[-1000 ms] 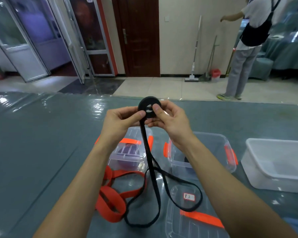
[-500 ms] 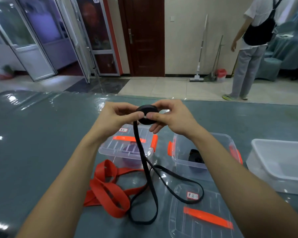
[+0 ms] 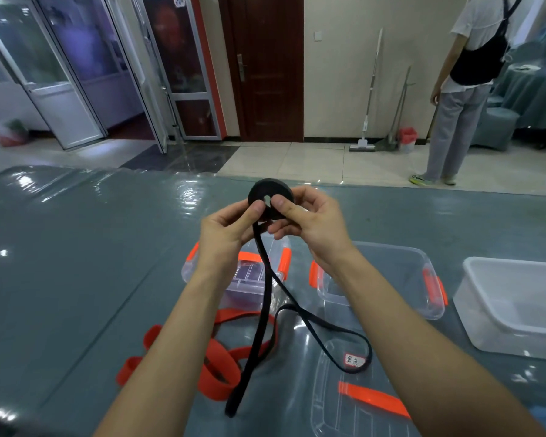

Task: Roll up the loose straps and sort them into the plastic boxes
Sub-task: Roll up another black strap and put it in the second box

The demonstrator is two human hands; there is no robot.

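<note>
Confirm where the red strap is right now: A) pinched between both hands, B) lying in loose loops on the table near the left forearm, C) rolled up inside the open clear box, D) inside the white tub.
B: the red strap lies unrolled on the table, while the left hand and right hand pinch the rolled part of the black strap.

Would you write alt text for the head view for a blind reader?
The left hand and right hand pinch a partly rolled black strap above a table; its loose tail trails over a red strap, beside clear plastic boxes.
</note>
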